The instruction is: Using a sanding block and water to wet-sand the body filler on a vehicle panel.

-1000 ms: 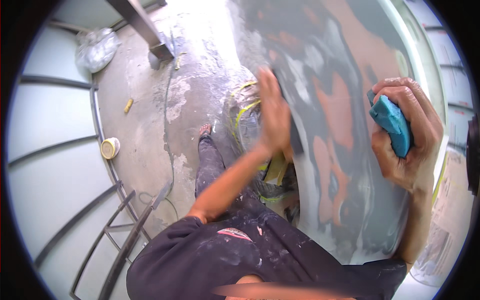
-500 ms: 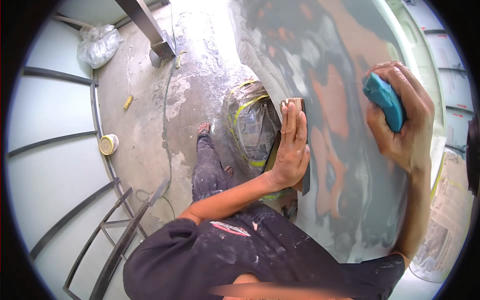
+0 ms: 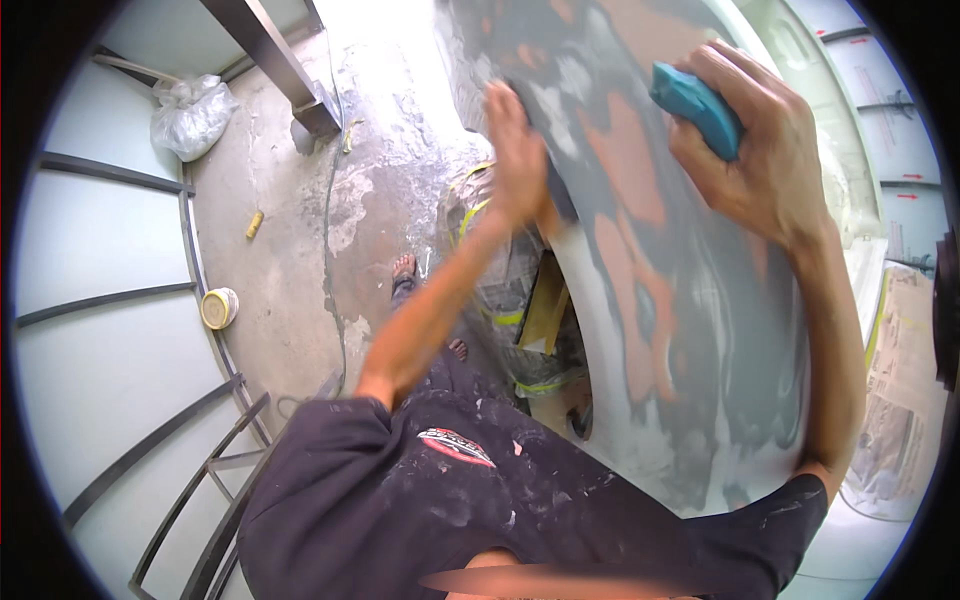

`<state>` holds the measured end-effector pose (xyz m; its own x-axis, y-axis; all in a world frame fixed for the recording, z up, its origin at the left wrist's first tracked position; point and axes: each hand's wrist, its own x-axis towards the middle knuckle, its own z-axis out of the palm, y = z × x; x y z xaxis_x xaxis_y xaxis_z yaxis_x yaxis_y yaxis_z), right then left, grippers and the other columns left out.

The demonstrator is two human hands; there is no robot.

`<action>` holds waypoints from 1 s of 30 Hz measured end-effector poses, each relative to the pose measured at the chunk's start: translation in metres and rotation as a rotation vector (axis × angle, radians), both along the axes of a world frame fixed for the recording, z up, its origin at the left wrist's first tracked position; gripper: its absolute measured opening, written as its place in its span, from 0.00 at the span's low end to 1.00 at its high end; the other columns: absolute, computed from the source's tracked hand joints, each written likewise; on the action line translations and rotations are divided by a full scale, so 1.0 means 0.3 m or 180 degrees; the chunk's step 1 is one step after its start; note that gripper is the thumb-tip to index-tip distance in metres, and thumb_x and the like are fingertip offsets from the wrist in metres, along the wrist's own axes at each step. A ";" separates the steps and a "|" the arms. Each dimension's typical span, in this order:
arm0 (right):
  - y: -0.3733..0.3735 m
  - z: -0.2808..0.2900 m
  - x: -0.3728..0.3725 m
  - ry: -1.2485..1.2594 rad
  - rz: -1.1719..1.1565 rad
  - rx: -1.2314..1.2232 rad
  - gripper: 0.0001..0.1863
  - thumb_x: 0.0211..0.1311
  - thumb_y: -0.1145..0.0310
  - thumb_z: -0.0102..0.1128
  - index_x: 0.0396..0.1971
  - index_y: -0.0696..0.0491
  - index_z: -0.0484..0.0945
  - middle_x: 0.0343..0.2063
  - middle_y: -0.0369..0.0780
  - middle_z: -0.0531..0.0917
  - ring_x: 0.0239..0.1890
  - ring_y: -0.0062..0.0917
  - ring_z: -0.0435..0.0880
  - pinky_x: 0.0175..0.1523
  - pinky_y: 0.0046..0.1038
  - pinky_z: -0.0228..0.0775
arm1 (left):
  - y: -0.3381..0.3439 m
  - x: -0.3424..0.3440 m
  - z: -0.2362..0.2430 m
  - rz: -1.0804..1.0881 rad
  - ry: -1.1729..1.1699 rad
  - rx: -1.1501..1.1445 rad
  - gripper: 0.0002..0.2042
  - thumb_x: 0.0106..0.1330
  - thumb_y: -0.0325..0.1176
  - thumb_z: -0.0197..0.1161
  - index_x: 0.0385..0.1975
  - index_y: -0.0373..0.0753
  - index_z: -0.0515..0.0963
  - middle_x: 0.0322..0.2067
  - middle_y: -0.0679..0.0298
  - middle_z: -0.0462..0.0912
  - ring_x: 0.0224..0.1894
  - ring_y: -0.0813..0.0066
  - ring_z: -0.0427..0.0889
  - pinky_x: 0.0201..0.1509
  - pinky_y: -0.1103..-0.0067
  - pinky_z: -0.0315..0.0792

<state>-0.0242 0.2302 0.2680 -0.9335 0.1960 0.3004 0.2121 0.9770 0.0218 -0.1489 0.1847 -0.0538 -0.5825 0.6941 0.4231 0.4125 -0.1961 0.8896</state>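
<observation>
A person in a dark, dust-smeared shirt (image 3: pixel 350 490) works both hands along a mottled, curved panel (image 3: pixel 720 300), the left hand (image 3: pixel 518 155) laid over a dark, flat block (image 3: pixel 563 192) at the panel's left border. The block sits between that palm and the panel, showing mainly on the hand's right side, its long axis slanting from upper left to lower right, roughly in line with the border beside it; the left hand is plainly the nearer one to it. Its fingers stretch nearly straight rather than curling, though blur and a hidden thumb mean one cannot tell whether the block is gripped or simply pressed. Across the panel, over its upper right part, the right hand (image 3: pixel 765 140) is clenched around a blue-green sponge (image 3: pixel 700 112), whose long axis also slants down to the right and whose upper end juts out past the fingers; whether it touches the panel cannot be made out. The panel is matte grey, marked with long pinkish-tan patches ringed in darker grey, whitish streaks and a pale band down the left border. The block looks thin and almost black. Just beyond that border is a plastic-wrapped bulk (image 3: pixel 500 290) with yellow tape, standing on a scuffed concrete floor (image 3: pixel 280 200).
</observation>
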 end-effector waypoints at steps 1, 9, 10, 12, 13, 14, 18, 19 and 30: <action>-0.015 0.001 0.004 -0.0068 0.0071 0.0096 0.12 0.53 0.73 0.63 0.39 0.59 0.80 0.32 0.46 0.79 0.35 0.43 0.82 0.45 0.39 0.76 | -0.143 0.144 0.101 -0.0094 0.0190 0.0180 0.37 0.74 0.24 0.45 0.82 0.30 0.40 0.83 0.45 0.30 0.85 0.45 0.27 0.86 0.58 0.27; -0.066 0.010 0.010 -0.0580 -0.0120 -0.0004 0.14 0.62 0.62 0.70 0.26 0.58 0.81 0.21 0.44 0.75 0.25 0.45 0.78 0.34 0.39 0.71 | -0.256 0.189 0.198 -0.0209 0.0198 0.0161 0.37 0.71 0.22 0.45 0.81 0.26 0.44 0.83 0.41 0.30 0.85 0.45 0.27 0.85 0.56 0.28; -0.092 0.027 -0.021 -0.0541 -0.0189 -0.0094 0.16 0.63 0.62 0.70 0.24 0.58 0.80 0.19 0.44 0.74 0.24 0.45 0.77 0.33 0.40 0.69 | -0.162 0.045 0.130 0.0118 0.0351 0.0250 0.35 0.74 0.24 0.46 0.81 0.28 0.46 0.83 0.42 0.34 0.85 0.47 0.30 0.86 0.59 0.31; -0.096 0.037 -0.037 -0.0250 -0.0151 -0.0141 0.19 0.65 0.59 0.68 0.21 0.58 0.78 0.17 0.46 0.73 0.23 0.47 0.76 0.32 0.43 0.67 | 0.079 -0.354 -0.026 0.0348 0.0259 -0.0143 0.35 0.78 0.36 0.46 0.81 0.27 0.47 0.82 0.38 0.37 0.85 0.42 0.34 0.87 0.61 0.34; -0.079 0.027 -0.017 -0.0273 -0.0201 -0.0140 0.19 0.65 0.59 0.68 0.21 0.58 0.78 0.17 0.46 0.73 0.23 0.47 0.76 0.32 0.43 0.67 | 0.163 -0.416 0.020 0.0281 -0.0169 -0.0278 0.36 0.77 0.39 0.47 0.80 0.26 0.48 0.82 0.37 0.39 0.84 0.41 0.36 0.87 0.63 0.34; -0.079 0.023 -0.042 -0.0282 -0.0110 -0.0063 0.20 0.66 0.58 0.67 0.21 0.58 0.78 0.18 0.47 0.74 0.24 0.48 0.76 0.33 0.43 0.68 | 0.186 -0.493 -0.015 0.0399 -0.0436 -0.0218 0.39 0.75 0.41 0.49 0.80 0.25 0.46 0.82 0.36 0.37 0.85 0.43 0.35 0.87 0.64 0.34; -0.048 -0.019 -0.011 -0.0408 -0.0333 0.0251 0.21 0.65 0.54 0.65 0.23 0.59 0.78 0.21 0.50 0.77 0.28 0.50 0.79 0.38 0.44 0.72 | 0.070 -0.167 -0.055 0.0091 -0.0298 -0.0205 0.37 0.77 0.35 0.45 0.80 0.24 0.41 0.82 0.38 0.32 0.85 0.42 0.30 0.87 0.61 0.30; -0.042 -0.030 -0.003 -0.0404 -0.0384 0.0293 0.21 0.64 0.54 0.66 0.23 0.59 0.78 0.22 0.50 0.77 0.28 0.50 0.80 0.39 0.44 0.72 | -0.032 0.000 -0.052 0.0095 0.0351 0.0095 0.36 0.77 0.30 0.43 0.80 0.24 0.40 0.82 0.38 0.32 0.84 0.41 0.27 0.86 0.58 0.28; -0.068 0.046 -0.017 -0.0487 -0.0322 0.0021 0.19 0.62 0.57 0.67 0.25 0.58 0.78 0.22 0.50 0.77 0.28 0.48 0.79 0.39 0.43 0.72 | -0.039 -0.104 0.059 -0.0012 0.0566 0.0132 0.32 0.74 0.29 0.50 0.76 0.21 0.56 0.82 0.36 0.35 0.84 0.40 0.29 0.86 0.54 0.28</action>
